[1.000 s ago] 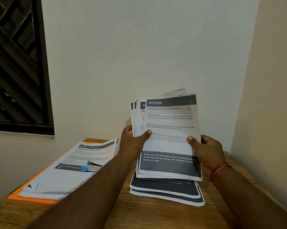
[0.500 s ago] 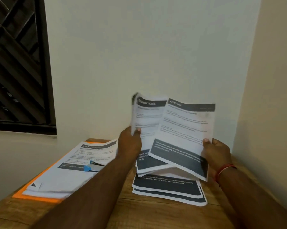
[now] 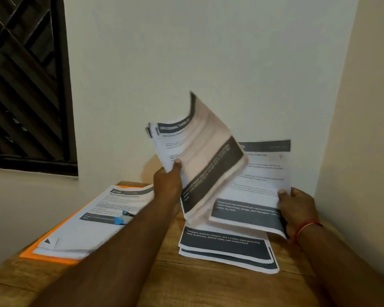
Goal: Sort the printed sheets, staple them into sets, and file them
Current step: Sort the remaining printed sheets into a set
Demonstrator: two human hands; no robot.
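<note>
Printed sheets point(image 3: 200, 165), white with dark bands
Left hand point(image 3: 167, 185) grip pinches them, blurred and tilted; right hand point(image 3: 297, 209) grip pinches one sheet point(image 3: 259, 180), now drawn farther off.

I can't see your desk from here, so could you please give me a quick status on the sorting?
Left hand grips raised bundle of sheets. Right hand pinches single sheet, apart from it. Stapler untouched on side stack; nothing blocking.

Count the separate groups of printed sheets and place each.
4: a bundle in the left hand, one sheet in the right hand, a fanned pile on the table beneath, a stack on the orange folder. Hidden sheets possible.
</note>
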